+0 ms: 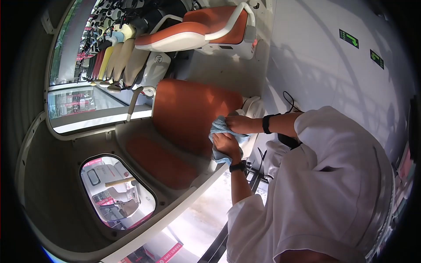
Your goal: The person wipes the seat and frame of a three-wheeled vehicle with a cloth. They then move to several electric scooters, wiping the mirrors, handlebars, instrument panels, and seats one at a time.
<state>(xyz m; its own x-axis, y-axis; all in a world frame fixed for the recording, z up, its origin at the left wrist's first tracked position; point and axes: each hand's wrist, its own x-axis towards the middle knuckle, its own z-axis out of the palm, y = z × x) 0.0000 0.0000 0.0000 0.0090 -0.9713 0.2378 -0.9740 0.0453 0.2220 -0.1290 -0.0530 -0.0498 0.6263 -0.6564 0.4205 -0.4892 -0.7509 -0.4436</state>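
Both hands are close together on a bluish-grey cloth [219,127] in front of an orange-brown padded seat [188,107] with grey trim. My right hand [234,124], below a black wristband, has its fingers closed on the upper part of the cloth. Just beneath it my left hand [226,143], with a dark watch on the wrist, grips the cloth too. Part of the cloth hangs down past the left hand. The fingertips are partly hidden in its folds, and I cannot tell whether the cloth touches the seat.
The seats are inside a small vehicle's cabin. A second orange seat [175,35] has a white armrest rail [239,17]. A pale door-frame edge [180,199] runs beside my left arm. Several scooters [118,61] stand beyond the window. A white wall [307,65] lies to the right.
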